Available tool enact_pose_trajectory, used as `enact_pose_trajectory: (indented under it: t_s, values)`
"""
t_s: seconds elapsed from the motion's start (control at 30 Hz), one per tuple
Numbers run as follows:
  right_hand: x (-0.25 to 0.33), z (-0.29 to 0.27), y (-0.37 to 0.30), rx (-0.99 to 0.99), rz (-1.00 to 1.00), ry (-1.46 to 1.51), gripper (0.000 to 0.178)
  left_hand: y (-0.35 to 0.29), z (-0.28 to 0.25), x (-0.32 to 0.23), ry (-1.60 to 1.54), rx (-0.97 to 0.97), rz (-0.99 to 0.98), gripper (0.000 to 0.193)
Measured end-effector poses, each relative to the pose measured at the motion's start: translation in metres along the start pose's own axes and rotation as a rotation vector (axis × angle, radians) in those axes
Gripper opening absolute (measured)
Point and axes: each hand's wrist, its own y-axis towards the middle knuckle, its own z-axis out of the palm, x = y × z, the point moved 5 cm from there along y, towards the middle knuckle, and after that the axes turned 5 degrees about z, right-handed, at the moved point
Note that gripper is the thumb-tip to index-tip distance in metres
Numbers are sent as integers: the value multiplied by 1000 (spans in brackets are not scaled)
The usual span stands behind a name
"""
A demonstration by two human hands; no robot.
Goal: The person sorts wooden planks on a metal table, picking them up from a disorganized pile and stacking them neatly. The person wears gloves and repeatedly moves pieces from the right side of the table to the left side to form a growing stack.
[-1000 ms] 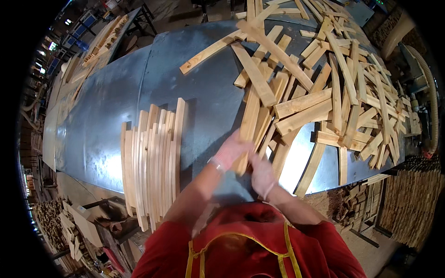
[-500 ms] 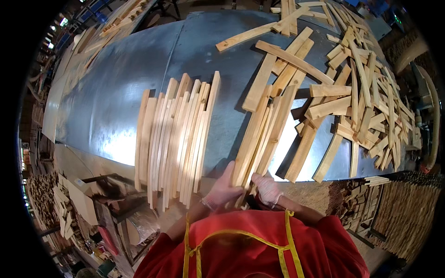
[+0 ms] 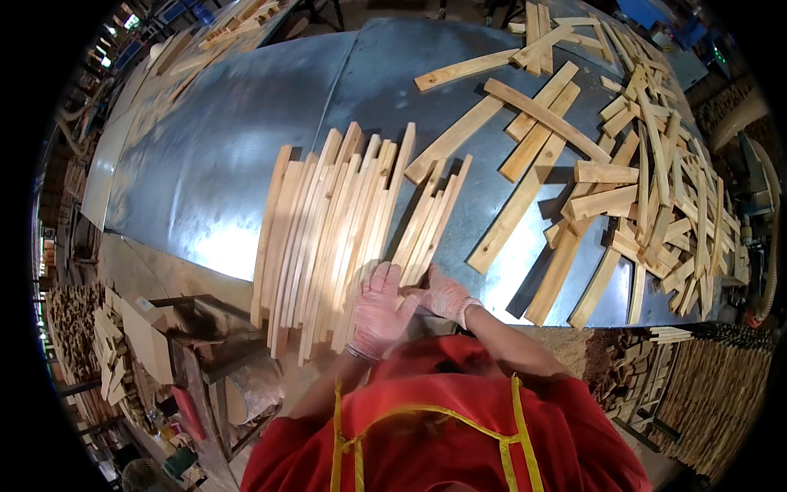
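My left hand, in a pale glove, has its fingers stretched out and its thumb apart. It lies against the near right end of a row of wooden slats, packed side by side on edge. Close on its right, a small bunch of slats slants away on the metal tabletop. My right hand, gloved too, closes round the near end of this bunch. The fingers' exact grip is partly hidden. A narrow gap parts the bunch from the row, widest at the far end.
Loose slats lie flat to the right, and a tangled heap of slats covers the right end of the metal table. A wooden stand is at the lower left; stacked wood stands at the lower right.
The small bunch has come left toward the row, and both hands have moved left with it. My left hand has gone from the bunch's side to flat fingers beside the row. One loose slat now lies uncovered.
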Motion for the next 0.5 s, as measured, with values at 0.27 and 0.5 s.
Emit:
enact_pose_trajectory:
  t_s: [0.27, 0.5]
  values:
    - [-48, -161, 23, -736, -97, -145, 68, 203, 25, 6, 74, -211, 160, 53]
    - [-88, -186, 47, -857, -58, -306, 84, 359, 109, 13, 288, 313, -194, 60]
